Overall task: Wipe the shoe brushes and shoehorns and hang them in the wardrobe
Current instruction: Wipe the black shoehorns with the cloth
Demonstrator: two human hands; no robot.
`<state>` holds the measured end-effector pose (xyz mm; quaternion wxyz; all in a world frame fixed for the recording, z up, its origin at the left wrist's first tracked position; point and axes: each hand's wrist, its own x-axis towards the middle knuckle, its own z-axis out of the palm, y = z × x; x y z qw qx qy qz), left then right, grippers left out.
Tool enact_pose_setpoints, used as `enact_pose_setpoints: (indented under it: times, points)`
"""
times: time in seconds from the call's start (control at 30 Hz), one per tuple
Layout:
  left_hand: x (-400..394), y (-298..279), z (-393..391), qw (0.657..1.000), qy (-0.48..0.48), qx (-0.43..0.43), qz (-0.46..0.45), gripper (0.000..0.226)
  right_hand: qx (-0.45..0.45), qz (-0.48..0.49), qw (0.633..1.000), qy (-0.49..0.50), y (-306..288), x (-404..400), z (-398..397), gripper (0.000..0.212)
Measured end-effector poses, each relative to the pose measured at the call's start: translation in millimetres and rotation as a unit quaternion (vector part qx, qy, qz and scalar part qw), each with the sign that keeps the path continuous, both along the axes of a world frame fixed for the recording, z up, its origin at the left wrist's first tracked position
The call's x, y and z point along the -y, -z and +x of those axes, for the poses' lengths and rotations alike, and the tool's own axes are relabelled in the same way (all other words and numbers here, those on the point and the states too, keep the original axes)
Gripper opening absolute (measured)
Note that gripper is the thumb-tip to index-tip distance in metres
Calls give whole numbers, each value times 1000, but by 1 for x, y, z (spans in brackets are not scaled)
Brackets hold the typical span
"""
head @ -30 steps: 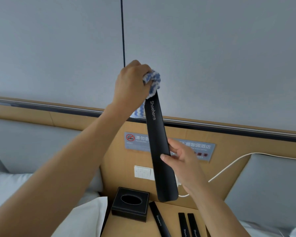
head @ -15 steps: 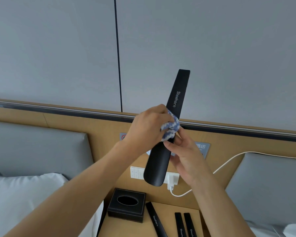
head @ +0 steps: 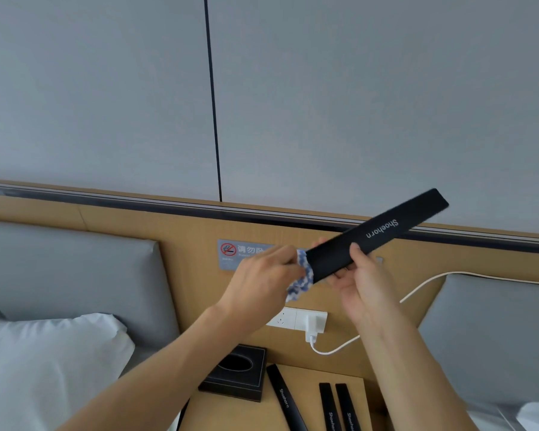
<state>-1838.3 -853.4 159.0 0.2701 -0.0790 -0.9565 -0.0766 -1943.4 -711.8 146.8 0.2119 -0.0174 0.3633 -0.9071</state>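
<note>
A person's two bare arms reach forward in front of a grey wall and a wooden headboard. The right hand [head: 360, 283] holds a long black shoehorn [head: 377, 234] printed with the word "Shoehorn", tilted so its far end rises toward the upper right. The thumb lies across the front face near the middle of the shoehorn, and the other fingers [head: 339, 276] curl under its lower edge, so the strip sits pinched between thumb and fingers. The left hand [head: 259, 281] grips a bunched blue and white cloth [head: 302, 275], its fingers closed around it. The cloth wraps over the lower left end of the shoehorn, hiding that end, and sits just beside the right hand's fingertips. Below the hands, a wooden bedside table [head: 296, 373] carries a black tissue box [head: 235, 379] on its left side. To the right of the box lie three more black shoehorns: one angled shoehorn [head: 282, 396] nearest the box, then a pair of shoehorns [head: 338, 405] lying side by side, all well apart from the hands. On the headboard sit a no-smoking sign [head: 237, 250], partly hidden by the left hand, and a white wall socket [head: 293, 317] with a white charger [head: 313, 329] plugged in and its cable trailing right. A white pillow [head: 50, 362] lies at lower left.
</note>
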Motion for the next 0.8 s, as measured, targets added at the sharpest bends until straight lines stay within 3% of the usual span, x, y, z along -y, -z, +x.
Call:
enact_pose_setpoints:
  times: [0.17, 0.37, 0.47, 0.63, 0.8]
  points:
    - [17, 13, 9, 997, -44, 52, 18, 15, 32, -75, 996, 25, 9, -7, 1, 21]
    - [27, 32, 10, 980, -139, 105, 96, 30, 35, -78, 996, 10, 16, -9, 2, 30]
    - [25, 38, 8, 970, -179, 100, 130, 27, 1, -68, 997, -39, 19, -9, 4, 30]
    - [29, 43, 6, 958, -192, 127, 170, 16, -62, -15, 977, -205, 14, -9, 7, 36]
    - [29, 38, 5, 952, -186, 144, 197, 12, -182, 83, 947, -251, 11, -14, 2, 38]
